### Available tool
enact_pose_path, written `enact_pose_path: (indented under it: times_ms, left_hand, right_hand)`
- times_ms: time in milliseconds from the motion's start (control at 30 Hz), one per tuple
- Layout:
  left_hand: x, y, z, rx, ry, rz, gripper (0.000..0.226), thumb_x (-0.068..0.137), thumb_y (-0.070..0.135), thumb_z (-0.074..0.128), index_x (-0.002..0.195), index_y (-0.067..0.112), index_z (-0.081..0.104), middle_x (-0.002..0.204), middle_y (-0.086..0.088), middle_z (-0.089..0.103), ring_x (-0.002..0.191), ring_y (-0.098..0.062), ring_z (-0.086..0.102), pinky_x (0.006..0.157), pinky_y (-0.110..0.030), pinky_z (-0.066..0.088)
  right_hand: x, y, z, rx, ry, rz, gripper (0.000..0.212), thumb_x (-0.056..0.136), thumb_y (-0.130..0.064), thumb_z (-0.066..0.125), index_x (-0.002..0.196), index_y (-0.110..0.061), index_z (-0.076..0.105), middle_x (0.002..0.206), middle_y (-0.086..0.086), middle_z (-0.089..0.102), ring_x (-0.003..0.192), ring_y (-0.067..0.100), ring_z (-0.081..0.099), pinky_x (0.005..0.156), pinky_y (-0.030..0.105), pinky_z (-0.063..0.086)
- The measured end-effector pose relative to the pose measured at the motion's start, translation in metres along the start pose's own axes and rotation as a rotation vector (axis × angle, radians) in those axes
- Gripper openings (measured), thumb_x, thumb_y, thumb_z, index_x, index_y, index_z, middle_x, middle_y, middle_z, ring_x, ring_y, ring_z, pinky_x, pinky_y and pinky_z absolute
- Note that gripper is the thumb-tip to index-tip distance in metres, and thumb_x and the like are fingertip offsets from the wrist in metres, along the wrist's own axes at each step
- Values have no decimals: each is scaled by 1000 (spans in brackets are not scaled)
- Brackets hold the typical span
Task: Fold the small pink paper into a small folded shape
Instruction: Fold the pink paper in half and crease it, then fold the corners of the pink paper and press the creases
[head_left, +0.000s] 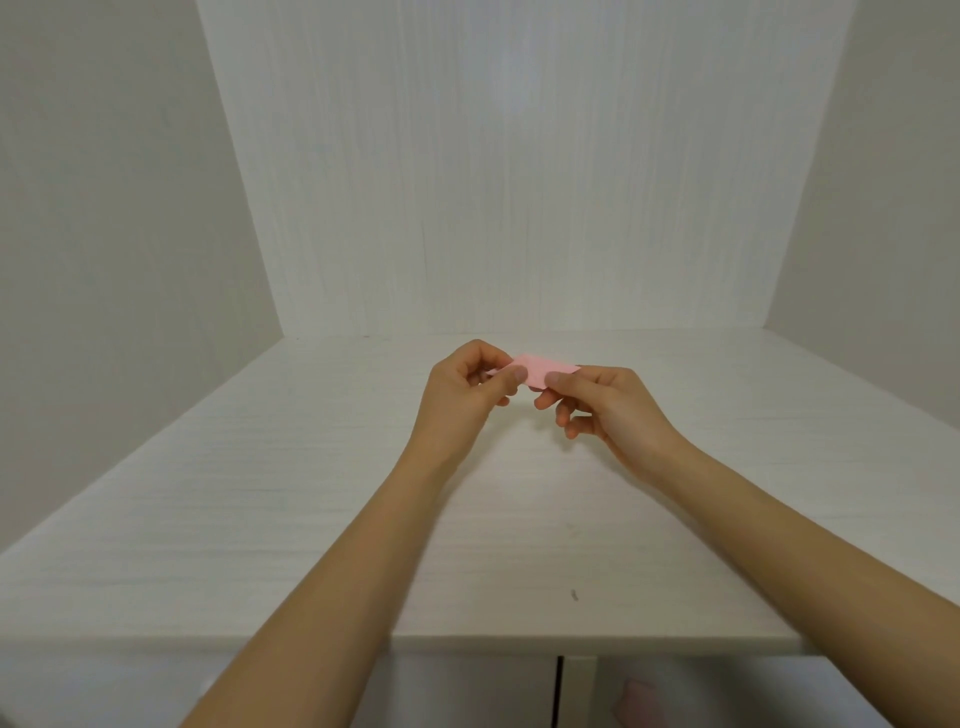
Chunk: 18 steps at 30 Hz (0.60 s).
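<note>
The left hand (470, 382) hangs above the far middle of the white table (260, 519), its thumb and curled fingers pinching the left end of the pink paper (543, 371). The paper is held in the air between both hands, near the table's far edge, and looks already narrowed to a short strip; how many layers it has cannot be told. The right hand (602, 402) pinches the strip's right end between thumb and forefinger, the other fingers loosely curled beneath. To fold well from here, I judge that the two ends should be brought together with edges matched before any pressing, then the crease run flat between the thumb pads. Laying the strip on the table would likely give a sharper fold.
</note>
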<state>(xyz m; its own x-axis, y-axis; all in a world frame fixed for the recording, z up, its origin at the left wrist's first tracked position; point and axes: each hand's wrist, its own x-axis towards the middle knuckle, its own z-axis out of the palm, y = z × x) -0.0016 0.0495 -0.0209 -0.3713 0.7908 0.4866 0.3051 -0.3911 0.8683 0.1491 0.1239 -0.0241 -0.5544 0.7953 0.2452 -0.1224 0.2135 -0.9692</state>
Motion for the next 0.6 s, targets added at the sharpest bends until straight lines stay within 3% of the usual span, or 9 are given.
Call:
enact_pose_path:
  times_ms: [167,600]
  left_hand:
    - [-1,1,0,5,3,2,6,85,5,66,84,2,62,74,3,63,67,-8,59,65,-22,52]
    - [-1,1,0,13,35,0,6,86,7,66,83,6,62,75,2,65,65,-7,61,65,-20,52]
  right_hand:
    - [0,-1,1,-6,3,-4,20,91,-10,60,93,7,69,81,9,70,57,14,54,50,22,46]
    - [-5,-6,4,-30,0,-55,17,91,-6,58,81,-3,71,76,7,71,54,12,54,51,24,47]
